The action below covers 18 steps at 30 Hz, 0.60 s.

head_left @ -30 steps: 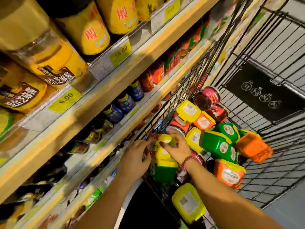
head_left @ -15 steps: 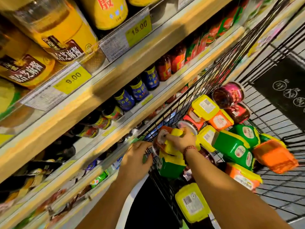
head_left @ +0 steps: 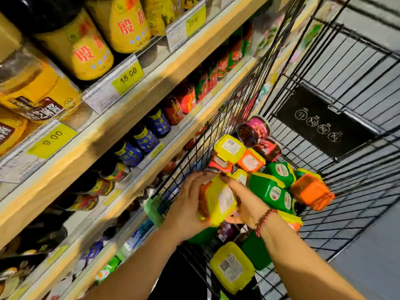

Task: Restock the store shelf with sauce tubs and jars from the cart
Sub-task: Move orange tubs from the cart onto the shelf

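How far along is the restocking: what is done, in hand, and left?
Done: cannot tell from the stocked shelf. In hand: left hand and right hand hold one yellow-lidded tub over the cart. Left: many tubs and jars lie in it.

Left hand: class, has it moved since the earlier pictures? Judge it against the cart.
Yes. The left hand has come up from the near corner of the cart onto the yellow-lidded tub, holding it opposite the right hand.
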### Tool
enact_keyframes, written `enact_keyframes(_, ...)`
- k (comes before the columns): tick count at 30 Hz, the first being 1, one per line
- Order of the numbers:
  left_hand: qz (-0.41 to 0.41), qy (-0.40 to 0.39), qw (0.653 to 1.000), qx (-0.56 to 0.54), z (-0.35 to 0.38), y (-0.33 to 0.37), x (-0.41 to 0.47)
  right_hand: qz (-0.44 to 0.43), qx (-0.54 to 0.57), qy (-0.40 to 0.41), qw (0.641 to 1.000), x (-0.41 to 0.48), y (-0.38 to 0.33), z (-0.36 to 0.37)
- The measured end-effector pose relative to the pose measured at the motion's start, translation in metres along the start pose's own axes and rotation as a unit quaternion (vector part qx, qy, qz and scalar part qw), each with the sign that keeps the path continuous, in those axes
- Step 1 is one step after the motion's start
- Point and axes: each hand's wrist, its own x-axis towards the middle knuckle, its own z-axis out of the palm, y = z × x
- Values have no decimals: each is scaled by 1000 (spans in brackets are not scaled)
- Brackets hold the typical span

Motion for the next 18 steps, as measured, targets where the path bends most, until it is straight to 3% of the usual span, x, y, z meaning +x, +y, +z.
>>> enact_keyframes(5, -96, 9, 972, -215, 4, 2, 7, -65, -40, -23, 997, -16, -5, -21)
enact_keyframes(7, -145, 3, 924, -354, 8, 6, 5, -77, -20, -30, 996, -17, -9, -26)
enact_keyframes(11, -228, 21, 831, -507, 18, 7, 0, -105, 2, -53, 993, -17, -17, -31)
enact_keyframes(14, -280, 36, 762, -583, 21, 3, -2, -131, 18, -26, 991, -2, -24, -36)
enact_keyframes(18, -316, 76, 714, -620, 22, -3, -2, -177, 91, 67, 978, 38, -45, -50)
